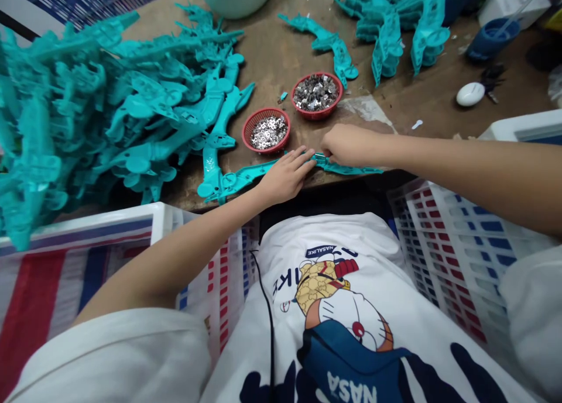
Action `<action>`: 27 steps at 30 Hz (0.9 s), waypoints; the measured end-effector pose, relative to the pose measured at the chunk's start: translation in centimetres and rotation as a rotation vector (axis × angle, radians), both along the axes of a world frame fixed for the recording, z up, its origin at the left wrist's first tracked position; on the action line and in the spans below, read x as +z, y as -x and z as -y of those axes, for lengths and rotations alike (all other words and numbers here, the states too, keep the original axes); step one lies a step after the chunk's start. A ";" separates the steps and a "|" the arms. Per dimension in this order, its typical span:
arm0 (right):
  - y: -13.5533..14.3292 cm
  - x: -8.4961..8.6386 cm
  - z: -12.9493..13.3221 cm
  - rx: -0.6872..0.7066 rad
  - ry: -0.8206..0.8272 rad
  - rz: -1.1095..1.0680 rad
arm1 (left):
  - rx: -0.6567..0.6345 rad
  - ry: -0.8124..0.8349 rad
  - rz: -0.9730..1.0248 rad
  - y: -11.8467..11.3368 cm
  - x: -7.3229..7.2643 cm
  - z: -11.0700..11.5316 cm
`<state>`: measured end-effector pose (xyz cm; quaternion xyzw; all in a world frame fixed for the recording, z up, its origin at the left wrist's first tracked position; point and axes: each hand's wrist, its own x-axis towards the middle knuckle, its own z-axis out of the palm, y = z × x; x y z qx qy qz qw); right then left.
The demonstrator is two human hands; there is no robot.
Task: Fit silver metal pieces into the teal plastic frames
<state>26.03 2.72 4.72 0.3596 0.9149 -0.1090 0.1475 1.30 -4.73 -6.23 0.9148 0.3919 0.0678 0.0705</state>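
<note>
A long teal plastic part (248, 174) lies along the near edge of the table. My left hand (287, 175) rests over its middle, fingers stretched out and touching it; the thumb is hidden. Just to the right, my right hand (346, 144) is closed, with its fingertips down at the same part. What it pinches, if anything, is hidden. A small shiny metal piece (320, 155) shows on the part between both hands. Beyond them stand two red baskets: one basket (244, 133) with bright small metal plates, another basket (340, 96) with darker metal pieces.
A big heap of teal parts (132, 99) covers the table's left side. More teal parts stand in a stack (386, 23) at the back right, near a blue cup (492, 40) and a white egg-shaped object (470, 94). White plastic crates (443, 233) flank my lap.
</note>
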 end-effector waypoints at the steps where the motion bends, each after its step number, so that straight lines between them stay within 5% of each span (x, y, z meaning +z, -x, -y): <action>1: -0.1 0.0 -0.1 0.011 0.004 0.005 | 0.001 0.004 0.001 0.0 0.0 0.0; 27: -0.8 -0.1 -0.9 0.065 0.001 0.001 | 0.080 0.053 0.108 0.0 -0.1 0.3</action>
